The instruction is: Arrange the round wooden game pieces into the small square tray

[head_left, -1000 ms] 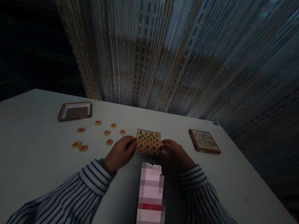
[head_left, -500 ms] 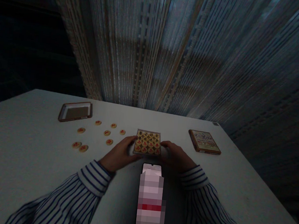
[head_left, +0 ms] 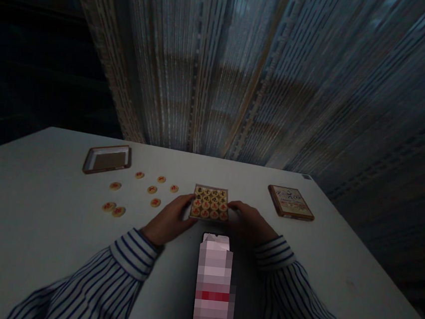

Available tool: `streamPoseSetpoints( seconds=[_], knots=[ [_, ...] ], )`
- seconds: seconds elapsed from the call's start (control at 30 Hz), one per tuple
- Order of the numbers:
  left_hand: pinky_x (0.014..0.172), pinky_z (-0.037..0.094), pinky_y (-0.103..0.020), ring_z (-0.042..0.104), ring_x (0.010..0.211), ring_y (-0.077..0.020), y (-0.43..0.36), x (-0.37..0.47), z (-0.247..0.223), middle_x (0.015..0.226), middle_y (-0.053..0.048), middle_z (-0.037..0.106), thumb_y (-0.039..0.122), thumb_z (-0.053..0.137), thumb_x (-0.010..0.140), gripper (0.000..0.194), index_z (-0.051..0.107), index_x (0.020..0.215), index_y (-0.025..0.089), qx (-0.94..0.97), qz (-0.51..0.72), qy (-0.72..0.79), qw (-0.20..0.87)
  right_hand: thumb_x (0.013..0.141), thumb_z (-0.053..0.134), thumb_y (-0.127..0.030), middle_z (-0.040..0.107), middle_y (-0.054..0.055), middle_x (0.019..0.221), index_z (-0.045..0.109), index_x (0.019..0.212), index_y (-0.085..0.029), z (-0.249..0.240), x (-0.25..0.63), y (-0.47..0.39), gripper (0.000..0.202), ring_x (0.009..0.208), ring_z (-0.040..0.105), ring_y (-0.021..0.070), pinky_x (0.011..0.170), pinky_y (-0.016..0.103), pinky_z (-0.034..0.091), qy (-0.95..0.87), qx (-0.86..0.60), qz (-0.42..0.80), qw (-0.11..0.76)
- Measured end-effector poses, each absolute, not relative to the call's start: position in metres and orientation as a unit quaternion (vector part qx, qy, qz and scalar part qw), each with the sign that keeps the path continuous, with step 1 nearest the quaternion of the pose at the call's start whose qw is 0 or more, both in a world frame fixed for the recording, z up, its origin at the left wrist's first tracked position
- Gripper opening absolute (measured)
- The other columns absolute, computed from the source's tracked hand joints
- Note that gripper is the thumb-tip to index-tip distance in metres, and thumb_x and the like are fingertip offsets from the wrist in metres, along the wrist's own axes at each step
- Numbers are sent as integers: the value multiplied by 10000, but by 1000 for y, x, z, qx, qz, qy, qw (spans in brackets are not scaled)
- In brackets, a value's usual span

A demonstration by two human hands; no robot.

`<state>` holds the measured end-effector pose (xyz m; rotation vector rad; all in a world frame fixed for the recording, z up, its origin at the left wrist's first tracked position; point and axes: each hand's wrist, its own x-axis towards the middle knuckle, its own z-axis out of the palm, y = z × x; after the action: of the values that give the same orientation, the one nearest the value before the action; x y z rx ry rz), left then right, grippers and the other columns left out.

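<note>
A small clear-edged box (head_left: 209, 218) packed with rows of round Chinese chess pieces (head_left: 210, 206), black characters at the back and red at the front, lies between my hands. My left hand (head_left: 171, 218) grips its left side, the thumb near the front corner. On the right side my right hand (head_left: 251, 221) holds the edge, its lower fingers in shadow. Several loose red-marked chess pieces (head_left: 152, 190) are scattered left of the box, and two of them overlap (head_left: 118, 211).
An open brown-rimmed box lid or tray (head_left: 128, 157) sits at the back left. A flat printed box (head_left: 291, 202) lies to the right. Nearest me is a phone (head_left: 217, 239) with a blurred screen. Behind the white table (head_left: 58, 235) hangs a string curtain (head_left: 212, 79).
My left thumb has drawn back slightly to the left along the front of the box. The box and the loose pieces stay where they were.
</note>
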<state>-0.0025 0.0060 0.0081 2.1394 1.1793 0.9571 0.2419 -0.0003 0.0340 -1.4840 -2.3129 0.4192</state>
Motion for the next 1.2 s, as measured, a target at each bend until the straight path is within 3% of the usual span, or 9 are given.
streamPoseSetpoints(
  seconds=[0.27, 0.53, 1.2],
  knots=[
    [939, 400, -442, 501, 1111, -228, 4, -2, 12, 1204, -128, 524, 190, 586, 706, 543, 401, 1217, 173, 788, 355, 435, 255, 685, 634, -261, 635, 94, 1025, 541, 1039, -181, 36, 241, -1, 375, 922, 596, 233, 767, 379, 465, -826, -511, 146, 189],
    [932, 408, -427, 507, 1098, -219, 5, -2, 11, 1189, -119, 530, 179, 589, 700, 532, 411, 1201, 173, 793, 349, 434, 245, 746, 572, -248, 629, 79, 943, 557, 871, -180, 33, 243, 1, 143, 879, 586, 187, 752, 344, 469, -853, -451, 117, 235],
    [930, 401, -454, 500, 1096, -229, 5, -2, 12, 1182, -110, 529, 186, 577, 710, 505, 421, 1190, 201, 800, 350, 425, 239, 747, 559, -222, 615, 84, 959, 576, 843, -187, 29, 242, 2, 103, 888, 580, 179, 759, 336, 470, -859, -440, 104, 241]
  ],
)
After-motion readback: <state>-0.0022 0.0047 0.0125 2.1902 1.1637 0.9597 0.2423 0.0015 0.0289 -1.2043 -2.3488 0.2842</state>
